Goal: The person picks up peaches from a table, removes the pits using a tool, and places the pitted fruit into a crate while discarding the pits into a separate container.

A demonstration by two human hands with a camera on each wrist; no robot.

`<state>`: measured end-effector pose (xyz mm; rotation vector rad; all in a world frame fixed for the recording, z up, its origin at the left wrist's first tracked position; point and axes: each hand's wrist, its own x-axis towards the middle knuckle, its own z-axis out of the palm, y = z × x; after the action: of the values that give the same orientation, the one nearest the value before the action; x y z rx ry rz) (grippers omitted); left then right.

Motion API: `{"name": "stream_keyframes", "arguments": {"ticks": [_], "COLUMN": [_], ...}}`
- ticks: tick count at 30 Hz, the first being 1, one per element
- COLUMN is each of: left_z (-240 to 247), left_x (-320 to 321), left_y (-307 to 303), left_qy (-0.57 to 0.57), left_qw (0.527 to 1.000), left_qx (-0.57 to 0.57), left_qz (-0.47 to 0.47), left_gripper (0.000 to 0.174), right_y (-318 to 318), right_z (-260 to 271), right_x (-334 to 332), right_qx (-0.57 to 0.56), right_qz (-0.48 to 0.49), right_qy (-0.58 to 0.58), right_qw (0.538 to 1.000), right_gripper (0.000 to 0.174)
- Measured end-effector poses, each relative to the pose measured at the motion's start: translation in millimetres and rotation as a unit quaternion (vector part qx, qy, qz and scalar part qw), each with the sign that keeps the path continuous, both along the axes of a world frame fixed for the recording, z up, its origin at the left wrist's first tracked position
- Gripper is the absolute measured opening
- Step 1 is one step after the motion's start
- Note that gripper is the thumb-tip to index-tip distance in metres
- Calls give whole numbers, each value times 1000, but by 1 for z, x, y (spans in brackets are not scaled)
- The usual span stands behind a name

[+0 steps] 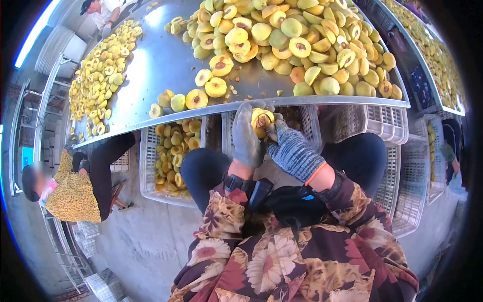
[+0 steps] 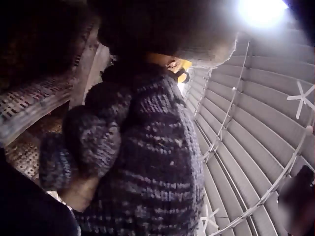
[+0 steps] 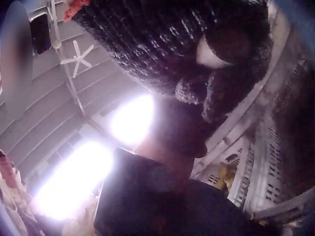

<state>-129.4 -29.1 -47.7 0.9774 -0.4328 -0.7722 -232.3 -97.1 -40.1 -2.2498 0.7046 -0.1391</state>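
In the head view my left hand (image 1: 246,138), in a grey glove, holds a yellow peach half (image 1: 261,121) just below the table edge, its brown pit hollow facing up. My right hand (image 1: 297,153), in a blue-grey knitted glove, is right at the peach's lower side. The left wrist view shows the right hand (image 2: 152,142) with curled fingers, beside a small dark loop (image 2: 183,76), seemingly the end of a small tool mostly hidden by the glove. The peach (image 2: 165,60) is partly covered there. In the right wrist view the knitted glove (image 3: 162,49) is dark.
A metal table (image 1: 156,85) bears a big heap of peach halves (image 1: 282,40) and another pile (image 1: 103,75) at left. White crates (image 1: 143,171) stand below, some with peach halves. A seated person (image 1: 75,186) is at left; another person (image 1: 103,12) is across the table.
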Motion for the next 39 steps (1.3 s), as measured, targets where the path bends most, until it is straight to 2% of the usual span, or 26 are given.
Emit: {"name": "stream_keyframes", "arguments": {"ticks": [3, 4, 6, 9, 12, 15, 18, 21, 23, 25, 27, 30, 33, 36, 39], "left_z": [-1, 2, 8, 15, 22, 14, 8, 10, 13, 14, 14, 11, 5, 10, 17], "left_x": [2, 3, 4, -3, -14, -10, -8, -9, -3, 3, 9, 12, 10, 5, 11], "left_y": [0, 1, 1, 1, -3, -1, -2, -1, 5, 7, 5, 3, -3, -6, -1], "left_qy": [102, 128, 105, 54, -11, 41, 21, 26, -79, -82, 14, -10, -38, 22, 9], "left_qw": [995, 992, 993, 998, 998, 998, 999, 998, 996, 994, 997, 994, 994, 992, 995], "left_qx": [-1, 7, 58, 33, 22, 20, 9, -25, 31, 66, 79, 105, 87, 76, 99], "left_qz": [-9, -11, -7, 9, 56, 30, 38, 41, 15, -5, -20, 4, 56, 98, 10], "left_gripper": [39, 45, 53, 52, 52, 49, 46, 47, 49, 50, 51, 52, 53, 49, 49], "right_y": [-2, -3, -5, 5, 13, 9, 9, 4, 3, 3, 0, -2, -3, -3, -2], "right_z": [8, 9, 9, -2, 4, 7, 4, -5, -3, 5, 11, 3, 11, 29, 34], "right_x": [-3, -3, -3, -2, 0, -1, -1, -1, -4, -6, -4, -3, -5, -6, -8], "right_qx": [10, 28, 60, 118, 168, 138, 163, 101, 72, 60, 66, 49, 232, 352, 285], "right_qz": [19, 23, 32, 1, -59, -33, -32, 8, 19, 32, 43, 65, 52, 11, 29], "right_qy": [37, 17, -24, -125, -141, -127, -140, -52, -23, 1, 16, -40, -50, 0, -40], "right_qw": [999, 999, 997, 985, 974, 982, 976, 993, 997, 998, 997, 996, 970, 936, 957], "right_gripper": [51, 49, 45, 41, 41, 40, 42, 44, 45, 45, 43, 37, 30, 22, 18]}}
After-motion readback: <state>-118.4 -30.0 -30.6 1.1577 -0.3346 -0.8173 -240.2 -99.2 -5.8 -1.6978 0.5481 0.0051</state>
